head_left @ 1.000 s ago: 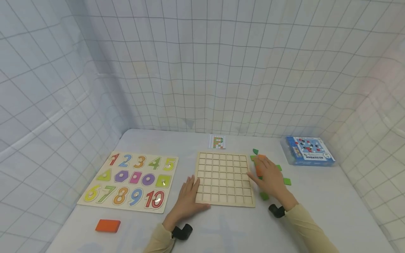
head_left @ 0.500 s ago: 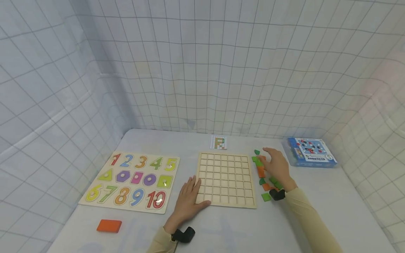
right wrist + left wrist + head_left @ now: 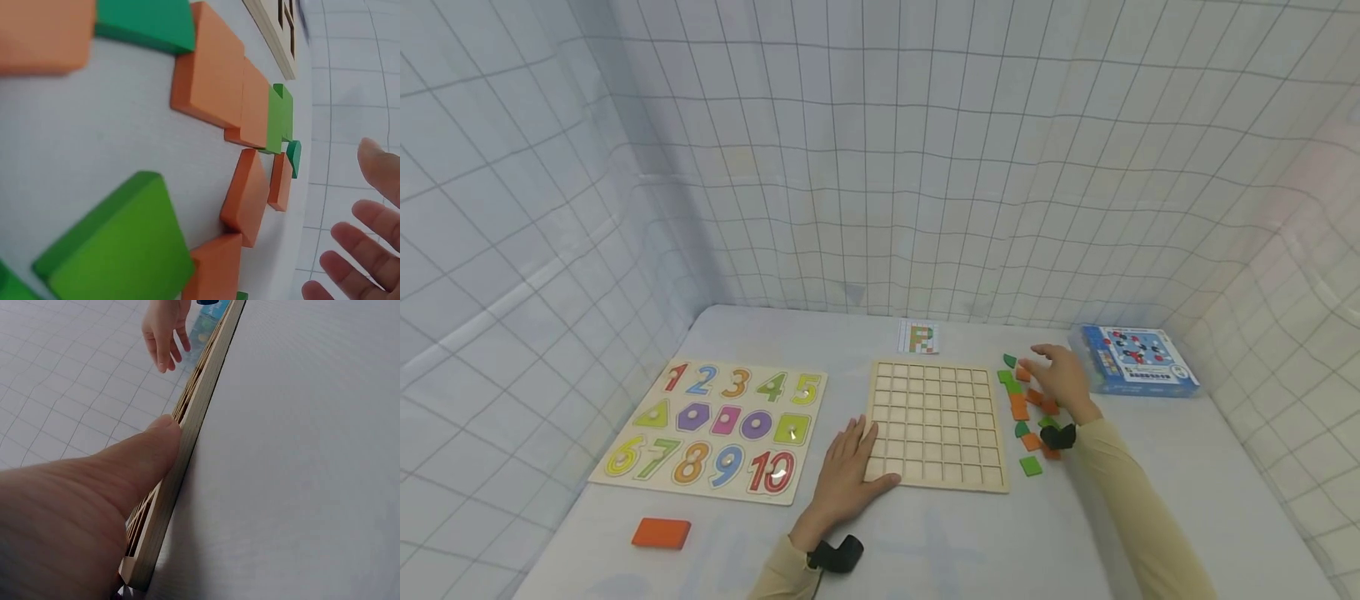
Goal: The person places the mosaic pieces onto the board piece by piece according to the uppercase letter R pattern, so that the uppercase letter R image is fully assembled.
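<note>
A square wooden grid board (image 3: 934, 425) lies flat with its cells bare. My left hand (image 3: 844, 479) rests at its near left corner, fingers straight along the left side; in the left wrist view the thumb (image 3: 140, 456) touches the front edge. To the right of the board lie loose orange and green tiles, such as an orange tile (image 3: 212, 69), a light green tile (image 3: 125, 244) and a rounded dark green tile (image 3: 1010, 361). Over the far end of these tiles hovers my right hand (image 3: 1063, 379), fingers spread and loosely bent, holding nothing.
A number and shape puzzle board (image 3: 707, 429) lies on the left, with an orange block (image 3: 661, 533) in front of it. Behind the grid board is a small pattern card (image 3: 918, 337). A blue box (image 3: 1138, 360) stands at the back right, close to the right hand.
My right hand has come off the tiles and moved back and to the right, uncovering them; they now lie more spread out. The left hand stays on the board's corner.
</note>
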Motion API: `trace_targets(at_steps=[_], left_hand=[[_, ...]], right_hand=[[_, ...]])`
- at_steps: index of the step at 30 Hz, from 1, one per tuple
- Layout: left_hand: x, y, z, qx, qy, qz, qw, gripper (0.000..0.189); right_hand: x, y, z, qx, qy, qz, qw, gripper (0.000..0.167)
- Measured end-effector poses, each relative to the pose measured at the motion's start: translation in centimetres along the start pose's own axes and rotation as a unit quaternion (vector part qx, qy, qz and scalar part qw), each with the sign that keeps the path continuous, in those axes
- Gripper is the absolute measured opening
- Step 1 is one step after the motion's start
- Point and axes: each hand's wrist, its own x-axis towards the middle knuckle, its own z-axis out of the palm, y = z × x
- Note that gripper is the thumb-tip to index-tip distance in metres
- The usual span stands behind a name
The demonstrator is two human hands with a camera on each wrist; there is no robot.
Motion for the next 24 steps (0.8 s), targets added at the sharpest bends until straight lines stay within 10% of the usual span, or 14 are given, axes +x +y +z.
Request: trace_targets(at_steps=[24], left_hand=[[0.0, 0.0, -0.2, 0.003, 0.004, 0.008, 1.0, 0.085]], right_hand=[[1.9, 1.7, 1.0, 0.02, -0.06, 0.046, 0.9969, 0.044]])
